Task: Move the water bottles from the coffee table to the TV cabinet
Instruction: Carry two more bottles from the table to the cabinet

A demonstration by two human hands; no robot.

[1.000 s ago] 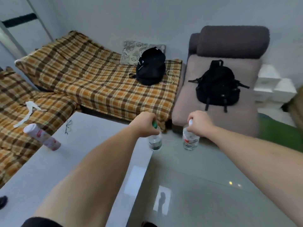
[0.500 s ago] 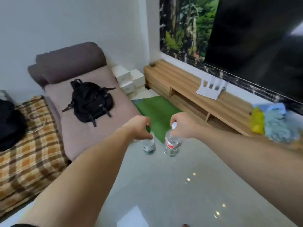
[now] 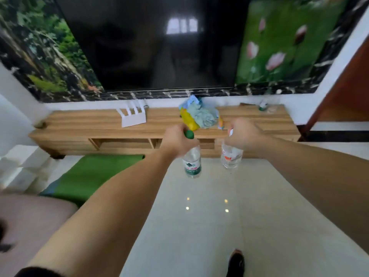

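My left hand (image 3: 176,139) grips the neck of a clear water bottle with a green cap and green label (image 3: 192,163), which hangs upright over the floor. My right hand (image 3: 244,133) holds a second clear bottle with a white cap and red label (image 3: 230,157) by its top. Both bottles hang in the air in front of the long wooden TV cabinet (image 3: 79,120), level with its open shelves. The coffee table is out of view.
On the cabinet top lie a white router (image 3: 132,116), a heap of yellow and blue cloth (image 3: 199,115) and a small bottle (image 3: 263,105) at the far right. A big dark TV (image 3: 155,47) hangs above. A green mat (image 3: 93,173) and a shiny tiled floor (image 3: 199,216) lie below.
The view has swung right from the sofas to face the TV cabinet squarely. Both hands still carry their bottles, now closer to the cabinet.
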